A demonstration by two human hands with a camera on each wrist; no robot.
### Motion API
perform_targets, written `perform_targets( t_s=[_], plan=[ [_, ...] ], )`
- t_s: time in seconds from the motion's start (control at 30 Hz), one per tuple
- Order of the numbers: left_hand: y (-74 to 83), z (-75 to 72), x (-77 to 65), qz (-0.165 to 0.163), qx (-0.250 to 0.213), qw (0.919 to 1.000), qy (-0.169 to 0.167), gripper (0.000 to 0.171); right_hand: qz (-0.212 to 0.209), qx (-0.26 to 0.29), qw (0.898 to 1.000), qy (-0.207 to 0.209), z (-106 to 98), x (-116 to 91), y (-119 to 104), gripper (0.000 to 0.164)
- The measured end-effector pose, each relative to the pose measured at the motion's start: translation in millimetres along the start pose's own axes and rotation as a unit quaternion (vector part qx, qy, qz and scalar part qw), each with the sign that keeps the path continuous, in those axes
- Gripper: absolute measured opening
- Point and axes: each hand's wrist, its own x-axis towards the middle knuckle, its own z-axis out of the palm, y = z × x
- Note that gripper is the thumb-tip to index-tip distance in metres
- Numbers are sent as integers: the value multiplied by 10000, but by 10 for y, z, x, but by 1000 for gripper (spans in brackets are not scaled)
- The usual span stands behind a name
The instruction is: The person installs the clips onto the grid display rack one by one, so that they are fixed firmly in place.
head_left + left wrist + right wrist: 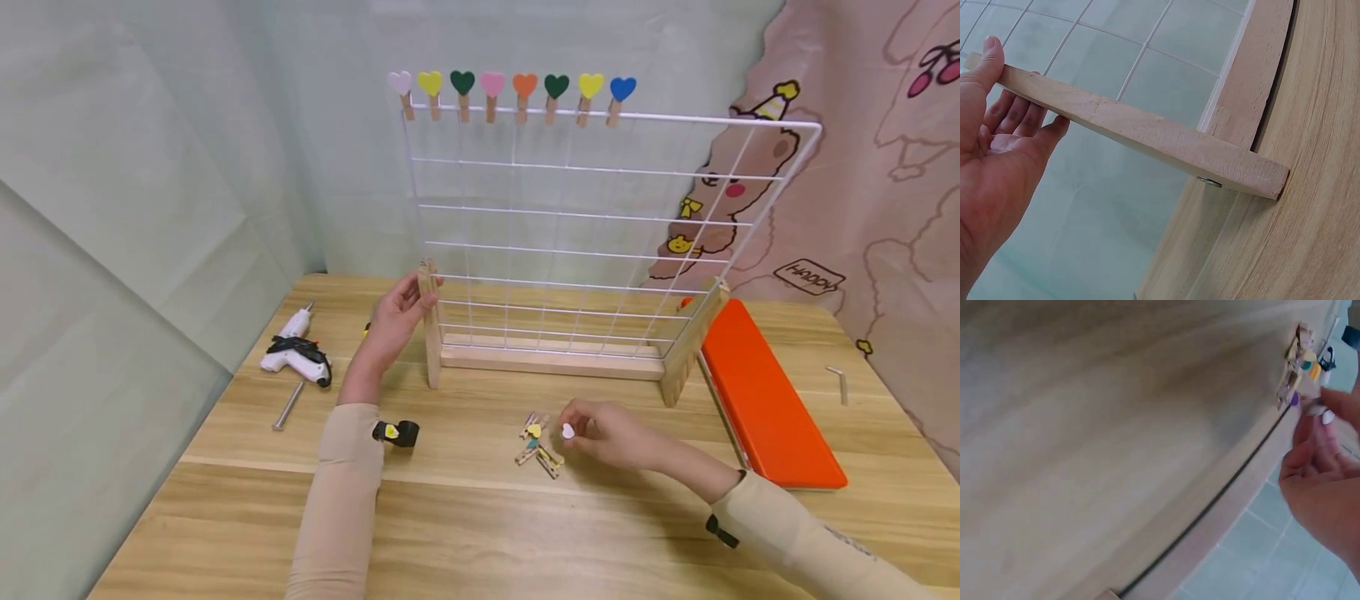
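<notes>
Our left hand grips post, 9 o'clock | right hand pinches heart clip | likely light, stiff; hold below heart

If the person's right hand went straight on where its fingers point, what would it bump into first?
Probably the small pile of wooden clothespins with coloured hearts, just beyond the right hand; its height is unclear, so it might pass above.
</notes>
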Motion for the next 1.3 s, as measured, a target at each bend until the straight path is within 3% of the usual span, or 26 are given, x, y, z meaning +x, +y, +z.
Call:
perform_targets(
  t_s=[0.1, 0.2, 0.37, 0.53, 0.7, 0.8, 0.9, 1.03, 1.13, 1.3],
  plan=[
    [1, 7, 7, -14, -30, 10000, -3, 48, -224, 33, 9997, 131, -117, 32, -13, 23],
    [1, 19, 20, 14, -50, 10000, -9, 46, -176, 26, 9994, 303, -342, 70, -93, 26],
    [-1, 37, 36, 31, -47, 10000, -46, 46, 394, 612, 9920, 1035, -932, 93, -408, 28],
    [12, 22, 36, 50, 3, 10000, -64, 48, -86, 1026, 9723, 2097, -1603, 195, -778, 27],
    [-1, -34, 3, 24, 19, 10000, 36, 45, -887, 251, 9483, 3038, -2171, 402, -1188, 24],
    [-2, -57, -14, 12, 24, 9999, 109, 44, -899, -445, 9323, 3476, -2422, 536, -1357, 24],
    [5, -58, -13, 46, -16, 9999, 104, 43, -457, -745, 9279, 3624, -2595, 627, -1452, 27],
    [18, -40, 2, 88, -86, 9999, 47, 43, -12, -625, 9404, 3343, -2703, 699, -1496, 28],
    [13, -26, 5, 73, -45, 10000, 33, 44, 178, -400, 9477, 3161, -2721, 712, -1479, 27],
    [-3, -1, 1, 9, 2, 10000, 21, 45, 246, -197, 9457, 3236, -2705, 684, -1409, 27]
  ],
)
